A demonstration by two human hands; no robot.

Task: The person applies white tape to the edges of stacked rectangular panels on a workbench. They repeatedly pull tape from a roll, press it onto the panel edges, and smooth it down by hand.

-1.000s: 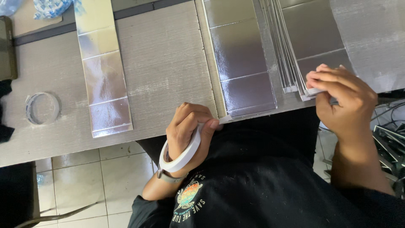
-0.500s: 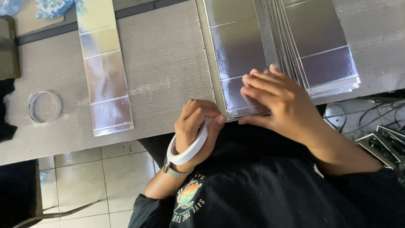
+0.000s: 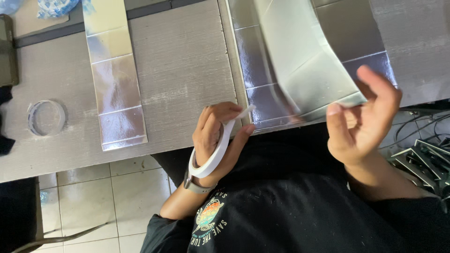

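Observation:
My left hand [image 3: 216,133], with a watch on its wrist, grips a white tape roll [image 3: 212,159] at the table's near edge. A short free end of the tape [image 3: 243,112] sticks out from its fingers. To the right, my right hand [image 3: 363,122] pinches the near corner of a silver foil sheet [image 3: 304,65]. That sheet is lifted and curled up off a stack of silver sheets [image 3: 260,93] on the grey table [image 3: 187,61]. The two hands are apart, with the stack's near edge between them.
A long silver strip [image 3: 115,89] lies on the table to the left. Further left sit a second tape roll [image 3: 46,117] and a dark object [image 3: 7,51]. Crumpled blue-white plastic [image 3: 56,7] is at the top left. Cables and metal parts [image 3: 422,150] lie at the lower right.
My right hand moved from the stack's right edge to its near edge, then raised one sheet, which now curls upward. My left hand kept the tape roll and barely moved.

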